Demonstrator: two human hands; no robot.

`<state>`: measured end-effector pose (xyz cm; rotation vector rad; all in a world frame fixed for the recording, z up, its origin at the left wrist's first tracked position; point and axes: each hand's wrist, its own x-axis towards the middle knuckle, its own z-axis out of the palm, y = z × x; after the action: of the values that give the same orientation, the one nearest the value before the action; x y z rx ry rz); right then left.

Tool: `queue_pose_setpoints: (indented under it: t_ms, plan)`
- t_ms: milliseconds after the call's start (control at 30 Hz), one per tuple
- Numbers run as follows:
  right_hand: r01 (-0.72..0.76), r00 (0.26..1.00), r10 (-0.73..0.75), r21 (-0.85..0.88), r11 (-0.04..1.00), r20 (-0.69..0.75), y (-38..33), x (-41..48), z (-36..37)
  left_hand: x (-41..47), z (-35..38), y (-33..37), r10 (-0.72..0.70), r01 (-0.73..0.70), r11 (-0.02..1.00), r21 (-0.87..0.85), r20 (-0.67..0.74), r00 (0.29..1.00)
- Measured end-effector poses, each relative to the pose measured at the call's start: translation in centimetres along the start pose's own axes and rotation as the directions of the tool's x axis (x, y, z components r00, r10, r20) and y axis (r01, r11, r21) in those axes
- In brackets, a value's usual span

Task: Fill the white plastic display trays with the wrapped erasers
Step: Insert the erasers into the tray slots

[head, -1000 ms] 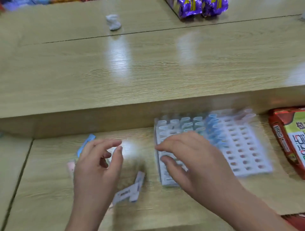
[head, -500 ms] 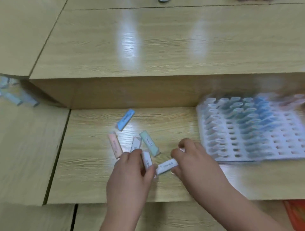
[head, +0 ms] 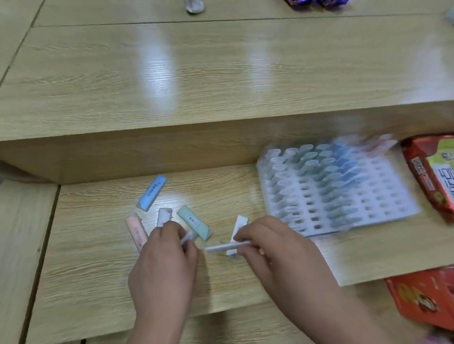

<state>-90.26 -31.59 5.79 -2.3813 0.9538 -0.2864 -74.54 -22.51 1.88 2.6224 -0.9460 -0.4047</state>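
The white display tray (head: 383, 208) lies on the low wooden shelf at the right, its left columns filled with white, green and blue wrapped erasers, its right columns empty. Several loose erasers lie left of it: a blue eraser (head: 152, 192), a pink eraser (head: 135, 230), a white eraser (head: 163, 217), a green eraser (head: 194, 226) and another white eraser (head: 239, 228). My left hand (head: 164, 267) pinches a white eraser (head: 188, 237) at its fingertips. My right hand (head: 277, 250) pinches a second white eraser (head: 224, 246) that points left.
A higher wooden counter (head: 221, 73) rises behind the shelf. Red snack packets lie at the right edge (head: 430, 176) and lower right (head: 425, 299). A small white wrapper (head: 194, 6) and purple packets (head: 317, 2) sit at the counter's far side.
The view has shifted so the tray sits further right. My hands have drawn slightly apart, each with a white eraser, and the right one has lifted its eraser off the shelf.
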Motion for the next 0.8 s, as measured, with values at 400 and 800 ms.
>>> queue_pose_setpoints:
  t_ms: [400,800]
  plan:
    - [-0.141,0.915,0.187,0.151,0.978,-0.356,9.2,-0.9,-11.1,-0.3,-2.8,10.7,0.238,-0.275,0.831,-0.483,-0.138,0.961]
    - [0.066,0.982,-0.09,-0.141,0.988,-0.167,11.8,8.3,-9.7,2.2,1.5,17.0,0.336,-0.408,0.829,-0.383,-0.242,0.91]
